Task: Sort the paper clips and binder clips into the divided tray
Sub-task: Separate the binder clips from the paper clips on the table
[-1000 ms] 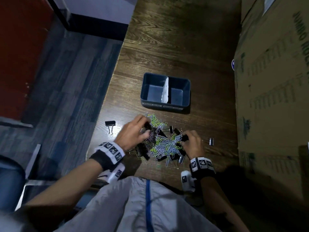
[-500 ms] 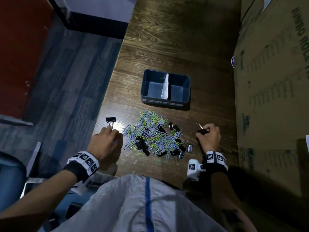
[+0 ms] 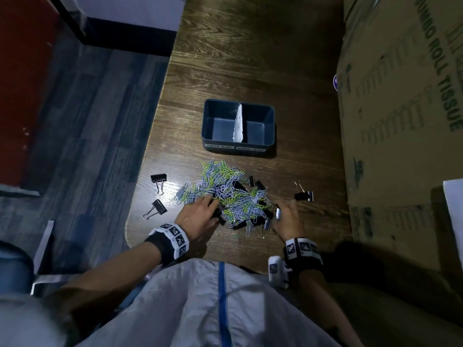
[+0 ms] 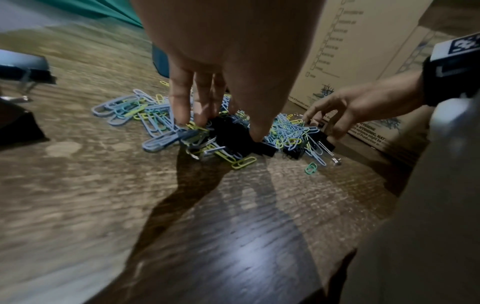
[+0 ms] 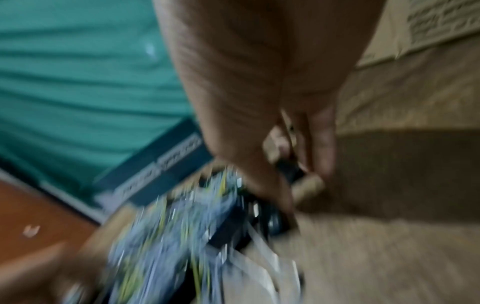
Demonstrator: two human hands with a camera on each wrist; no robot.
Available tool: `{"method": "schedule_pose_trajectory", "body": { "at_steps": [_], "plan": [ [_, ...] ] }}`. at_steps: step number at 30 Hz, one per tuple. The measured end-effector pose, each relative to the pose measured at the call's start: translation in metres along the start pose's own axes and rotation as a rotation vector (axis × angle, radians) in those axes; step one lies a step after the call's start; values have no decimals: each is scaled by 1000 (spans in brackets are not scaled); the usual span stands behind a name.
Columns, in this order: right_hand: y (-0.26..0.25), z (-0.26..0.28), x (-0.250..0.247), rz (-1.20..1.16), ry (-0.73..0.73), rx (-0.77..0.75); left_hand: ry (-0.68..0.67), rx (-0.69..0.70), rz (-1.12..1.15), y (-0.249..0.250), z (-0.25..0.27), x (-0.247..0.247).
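We read "PAPER CLIPS" on the tray (image 3: 239,145); both compartments hold nothing. Left hand (image 3: 199,213) fingers (image 4: 182,102) pinch a binder clip (image 4: 233,133); the right hand's (image 3: 288,217) hold we cannot tell.

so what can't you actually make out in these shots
- Right wrist view: motion blur smears the pile, so what the right hand pinches is unclear; something dark.
- Tray labels, head view: right one too small to read.
- Left wrist view: fingers of the left hand cover the black binder clip they touch; grip unclear.
- Binder clips under the paper clips: count hidden.
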State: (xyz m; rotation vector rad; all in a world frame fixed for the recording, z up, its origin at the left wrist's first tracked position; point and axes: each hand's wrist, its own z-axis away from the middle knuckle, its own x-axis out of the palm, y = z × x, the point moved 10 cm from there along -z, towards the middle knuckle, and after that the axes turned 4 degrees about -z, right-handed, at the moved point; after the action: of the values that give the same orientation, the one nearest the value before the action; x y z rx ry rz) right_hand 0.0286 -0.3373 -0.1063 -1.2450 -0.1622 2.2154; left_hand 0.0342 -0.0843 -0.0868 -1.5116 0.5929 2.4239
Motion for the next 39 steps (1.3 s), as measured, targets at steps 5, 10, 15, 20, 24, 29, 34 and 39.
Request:
{"method": "schedule_pose_trajectory", "body": {
  "at_steps": [5, 10, 15, 20, 24, 29, 34, 39],
  "plan": [
    [-16, 8, 1, -1, 147, -23, 41, -69, 166, 4, -9, -7],
    [-22, 7, -11, -27, 133, -2, 103, -23, 247, 7, -13, -22],
    [-21, 2, -34, -84, 94, -52, 201, -9, 389, -13, -10, -46],
    [-6, -7, -71, -99, 93, -48, 351, -123, 478, -63, -10, -88],
    [24, -23, -94, -56, 222, 3, 407, -406, 448, -149, -20, -93],
    [47, -33, -85, -32, 235, 82, 287, -559, 490, -204, -27, -70],
    [26, -9, -82, 11, 396, -63, 314, -509, 333, -189, -9, -67],
    [-1, 3, -15, -39, 41, -243, 199, -78, 206, -88, 9, -49]
  ]
}}
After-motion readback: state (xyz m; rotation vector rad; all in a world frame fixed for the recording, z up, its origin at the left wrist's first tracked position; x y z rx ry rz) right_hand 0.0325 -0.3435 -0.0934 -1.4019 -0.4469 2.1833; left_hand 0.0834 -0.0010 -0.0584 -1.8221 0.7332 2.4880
